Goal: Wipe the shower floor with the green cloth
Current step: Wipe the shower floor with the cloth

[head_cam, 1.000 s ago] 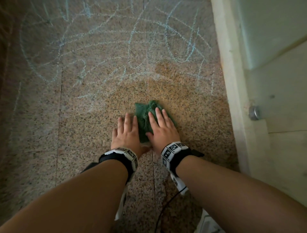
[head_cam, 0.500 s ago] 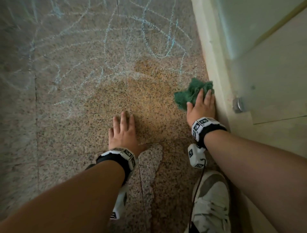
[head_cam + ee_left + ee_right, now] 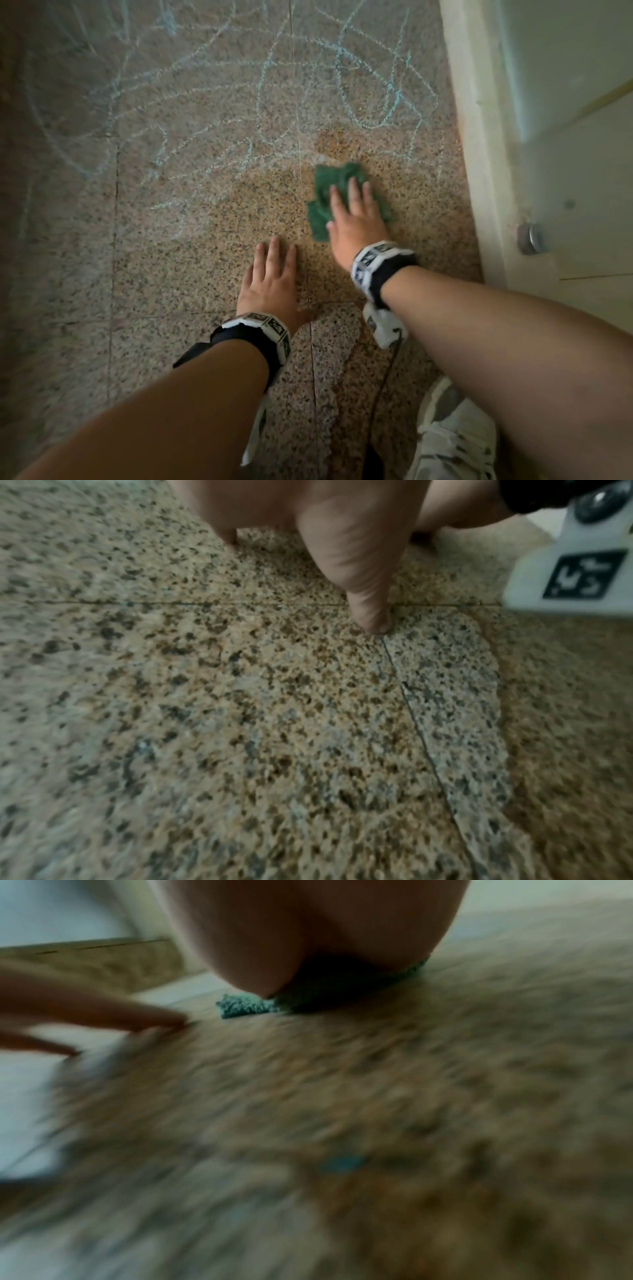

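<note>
The green cloth (image 3: 323, 192) lies crumpled on the speckled stone shower floor (image 3: 205, 240), right of centre. My right hand (image 3: 354, 209) presses flat on it with straight fingers. The right wrist view is blurred and shows a cloth edge (image 3: 245, 1008) under the palm. My left hand (image 3: 270, 270) rests flat on the bare floor, a little nearer and to the left of the cloth; in the left wrist view its thumb (image 3: 363, 582) touches the floor. Pale blue chalk scribbles (image 3: 342, 85) cover the far part of the floor. A darker damp patch surrounds the hands.
A pale raised threshold (image 3: 479, 154) runs along the right side, with a door (image 3: 582, 171) beyond it and a round metal stop (image 3: 530, 238). My white shoe (image 3: 452, 438) stands at the lower right. A black cable (image 3: 383, 383) hangs from the right wrist.
My right hand has slid the cloth from beside the threshold back to the left, toward the middle of the floor. The left hand stays planted in place.
</note>
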{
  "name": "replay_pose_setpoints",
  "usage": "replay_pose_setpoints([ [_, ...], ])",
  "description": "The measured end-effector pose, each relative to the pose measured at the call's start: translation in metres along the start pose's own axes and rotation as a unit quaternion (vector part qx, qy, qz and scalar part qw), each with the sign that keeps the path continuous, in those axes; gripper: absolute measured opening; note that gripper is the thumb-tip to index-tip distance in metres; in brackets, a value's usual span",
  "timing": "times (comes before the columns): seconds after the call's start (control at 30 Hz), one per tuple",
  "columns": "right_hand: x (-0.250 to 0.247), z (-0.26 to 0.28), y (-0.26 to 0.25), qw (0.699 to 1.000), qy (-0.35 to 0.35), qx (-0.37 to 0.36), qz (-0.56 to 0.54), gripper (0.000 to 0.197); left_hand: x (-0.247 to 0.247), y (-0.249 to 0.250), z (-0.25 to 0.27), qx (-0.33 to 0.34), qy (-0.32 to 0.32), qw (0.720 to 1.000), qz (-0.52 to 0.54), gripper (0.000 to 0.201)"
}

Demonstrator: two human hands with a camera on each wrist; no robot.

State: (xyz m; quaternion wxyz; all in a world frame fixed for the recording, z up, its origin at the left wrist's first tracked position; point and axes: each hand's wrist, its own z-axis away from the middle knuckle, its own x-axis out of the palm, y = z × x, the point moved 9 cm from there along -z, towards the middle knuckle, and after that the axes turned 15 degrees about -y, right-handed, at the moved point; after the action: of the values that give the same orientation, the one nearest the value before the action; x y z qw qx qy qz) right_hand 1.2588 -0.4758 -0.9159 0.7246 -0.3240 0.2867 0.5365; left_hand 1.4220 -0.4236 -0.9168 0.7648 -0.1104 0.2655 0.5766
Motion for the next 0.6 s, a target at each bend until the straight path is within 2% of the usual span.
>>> replay_pose_setpoints([
  [0.1, 0.028, 0.017, -0.041, 0.998, -0.018, -0.052, 0.004, 0.063, -0.002, -0.008, -0.002, -0.027, 0.005, 0.999, 0.02, 0.121],
  [0.23, 0.04, 0.03, -0.025, 0.998, -0.027, -0.053, 0.012, 0.066, -0.003, -0.014, -0.002, -0.026, 0.014, 0.999, 0.019, 0.124],
  [0.4, 0.028, 0.047, 0.086, 0.989, 0.006, 0.15, -0.014, 0.066, -0.002, -0.01, 0.0, -0.031, -0.002, 0.999, 0.01, 0.13],
  [0.5, 0.012, 0.048, 0.138, 0.973, 0.014, 0.219, -0.068, 0.067, -0.001, -0.011, 0.0, -0.033, -0.006, 0.999, 0.015, 0.13],
  [0.6, 0.001, 0.036, 0.159, 0.961, 0.025, 0.26, -0.09, 0.068, -0.001, -0.012, 0.0, -0.028, 0.0, 0.999, 0.021, 0.13],
])
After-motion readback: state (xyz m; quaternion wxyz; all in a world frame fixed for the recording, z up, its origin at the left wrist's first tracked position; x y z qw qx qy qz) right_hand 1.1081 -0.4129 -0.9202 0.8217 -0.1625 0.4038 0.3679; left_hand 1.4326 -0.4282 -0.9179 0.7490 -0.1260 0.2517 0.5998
